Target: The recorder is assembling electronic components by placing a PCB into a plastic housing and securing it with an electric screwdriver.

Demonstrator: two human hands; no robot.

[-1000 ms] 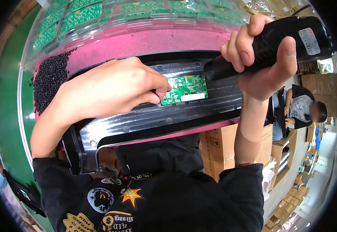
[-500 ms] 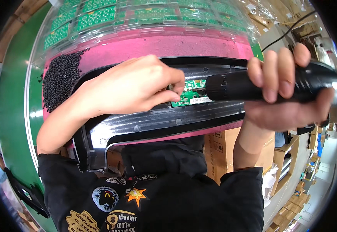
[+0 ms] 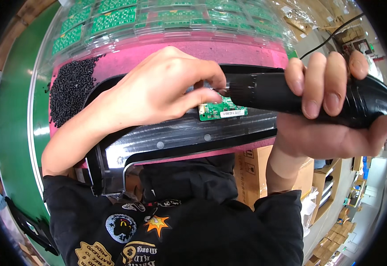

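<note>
My right hand (image 3: 326, 128) wraps round a thick black electric screwdriver (image 3: 269, 94), held nearly level with its tip to the left. My left hand (image 3: 171, 82) is closed in a pinch at that tip, thumb and forefinger meeting at the bit. Whatever small dark piece sits between them is mostly hidden. Just below the fingertips, a green circuit board (image 3: 210, 113) with a white label lies inside a long black plastic housing (image 3: 180, 138). Part of the board is covered by my left fingers and the screwdriver.
A heap of small black screw-like pieces (image 3: 71, 91) lies on the pink mat (image 3: 135, 53), left of the housing. Clear plastic trays of green circuit boards (image 3: 113, 20) stand along the far side. A cardboard box (image 3: 264, 177) is below the table's near edge.
My left hand has moved right and slightly up, from over the board to the screwdriver's tip. The screwdriver has shifted a little left and up, its bit now at my left fingertips.
</note>
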